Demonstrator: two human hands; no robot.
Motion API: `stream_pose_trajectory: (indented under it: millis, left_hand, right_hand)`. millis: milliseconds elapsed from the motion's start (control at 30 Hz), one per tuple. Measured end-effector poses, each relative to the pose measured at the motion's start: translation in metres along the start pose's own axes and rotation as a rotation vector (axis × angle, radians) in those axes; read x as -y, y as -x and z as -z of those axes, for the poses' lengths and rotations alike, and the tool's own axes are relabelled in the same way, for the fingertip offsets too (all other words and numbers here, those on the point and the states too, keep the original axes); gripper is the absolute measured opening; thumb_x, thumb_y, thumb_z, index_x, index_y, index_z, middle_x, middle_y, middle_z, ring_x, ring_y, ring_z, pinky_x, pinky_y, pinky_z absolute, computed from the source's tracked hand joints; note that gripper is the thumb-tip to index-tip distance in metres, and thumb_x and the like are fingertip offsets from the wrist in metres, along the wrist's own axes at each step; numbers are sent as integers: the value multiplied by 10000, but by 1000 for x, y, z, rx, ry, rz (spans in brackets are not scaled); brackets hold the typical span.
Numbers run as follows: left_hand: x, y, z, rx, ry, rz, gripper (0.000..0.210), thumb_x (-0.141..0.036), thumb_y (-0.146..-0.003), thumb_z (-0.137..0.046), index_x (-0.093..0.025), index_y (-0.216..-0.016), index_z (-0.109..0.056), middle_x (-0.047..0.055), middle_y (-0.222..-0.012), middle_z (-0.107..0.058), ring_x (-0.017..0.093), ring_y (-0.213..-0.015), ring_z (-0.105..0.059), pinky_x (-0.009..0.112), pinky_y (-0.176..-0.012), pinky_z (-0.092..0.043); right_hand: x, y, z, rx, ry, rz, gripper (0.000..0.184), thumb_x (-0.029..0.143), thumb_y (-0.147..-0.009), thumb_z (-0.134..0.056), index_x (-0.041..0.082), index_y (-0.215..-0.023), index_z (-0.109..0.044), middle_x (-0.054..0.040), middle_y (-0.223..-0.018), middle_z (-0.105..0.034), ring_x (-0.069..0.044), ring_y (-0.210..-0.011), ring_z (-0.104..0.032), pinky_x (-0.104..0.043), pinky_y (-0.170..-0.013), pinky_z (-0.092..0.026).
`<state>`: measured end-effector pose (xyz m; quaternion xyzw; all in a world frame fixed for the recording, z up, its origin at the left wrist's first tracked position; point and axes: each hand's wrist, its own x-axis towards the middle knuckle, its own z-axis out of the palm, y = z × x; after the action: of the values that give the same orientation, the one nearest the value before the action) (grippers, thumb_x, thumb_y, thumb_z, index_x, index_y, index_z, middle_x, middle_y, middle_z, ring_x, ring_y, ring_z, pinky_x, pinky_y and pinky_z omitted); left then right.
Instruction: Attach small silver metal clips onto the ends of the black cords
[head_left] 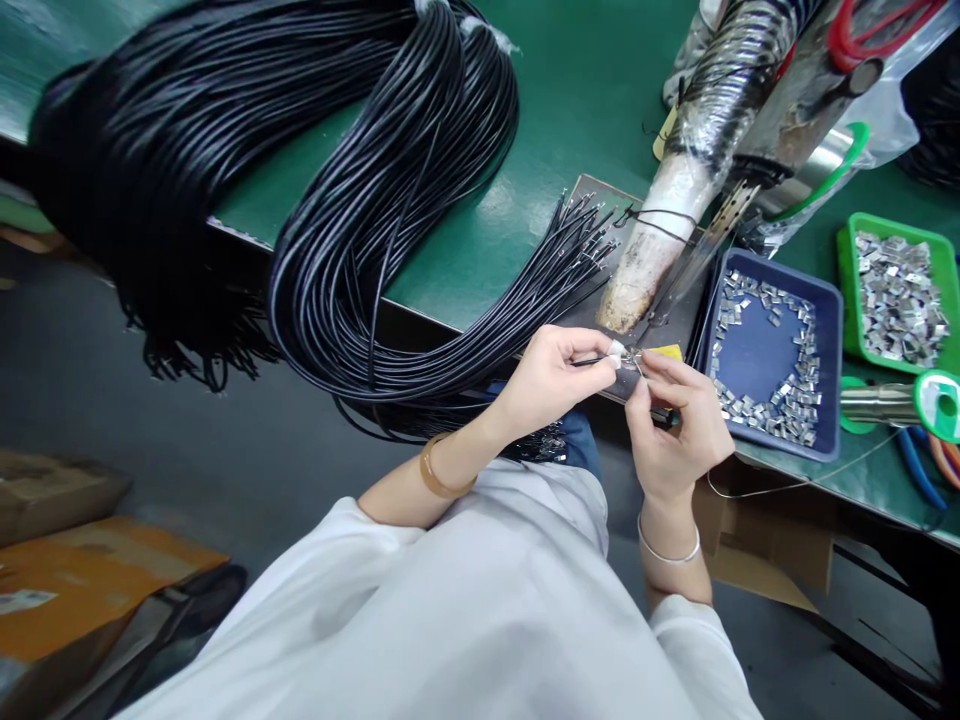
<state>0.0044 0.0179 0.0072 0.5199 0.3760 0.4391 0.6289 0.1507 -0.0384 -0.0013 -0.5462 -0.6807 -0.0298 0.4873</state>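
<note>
My left hand [553,378], white coverings on its fingertips, pinches the end of a black cable [591,361]. Close beside it, my right hand [679,420] has thumb and fingers closed on a thin solder wire [780,490], which trails back toward a spool [881,403] on the right. Both sets of fingertips meet just below the tip of a mounted soldering iron [731,210]. Small metal detail between the fingers is too fine to make out. A thick bundle of black cables [330,300] loops in from the left, its stripped ends lying behind my left hand.
A blue tray [829,370] and a green tray [847,290] hold small metal pieces. A wrapped exhaust hose [675,190] comes down beside the iron. Blue-handled pliers [919,470] lie at the right edge of the green table [577,90]. Cardboard boxes [90,580] stand lower left.
</note>
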Motion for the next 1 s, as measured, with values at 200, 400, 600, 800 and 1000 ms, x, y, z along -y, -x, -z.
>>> stream_pose_trajectory:
  millis: [200,400,600,800,1000]
  left_hand:
    - [-1,2,-2,-13,-13,-5,141,-212,-794,-646,-106,-802,-738,28,-729,-688,95,-654,-590,189,-623,-485]
    - [-3,1,1,15,-6,-4,122,-189,-770,-638,-112,-764,-731,23,-735,-691,89,-654,-575,190,-635,-475]
    - [-6,1,3,47,10,69,132,-214,-768,-643,-105,-740,-712,-1,-631,-617,76,-584,-519,196,-587,-429]
    - [-8,-2,0,39,80,88,149,-224,-785,-652,-96,-781,-730,25,-706,-690,81,-626,-574,202,-651,-471]
    - [-8,-2,1,36,102,79,158,-236,-797,-662,-106,-796,-751,27,-704,-696,89,-626,-587,209,-654,-489]
  right_hand:
    - [3,-3,0,-24,4,-1,233,85,-797,-710,251,-956,-669,-15,-1070,-746,-178,-936,-735,-341,-827,-644]
    - [4,1,-2,-28,-71,7,207,90,-788,-701,239,-908,-622,-30,-1107,-738,-180,-945,-737,-345,-812,-658]
    - [4,1,0,-30,-86,-23,193,86,-800,-688,227,-917,-625,-37,-1064,-748,-176,-921,-739,-348,-801,-650]
    - [5,-6,3,40,-37,-64,148,97,-815,-691,213,-902,-660,-32,-1061,-748,-169,-937,-735,-283,-734,-631]
    - [9,-12,5,49,-1,-9,204,59,-794,-702,213,-924,-672,-40,-1089,-745,-173,-958,-739,-293,-792,-640]
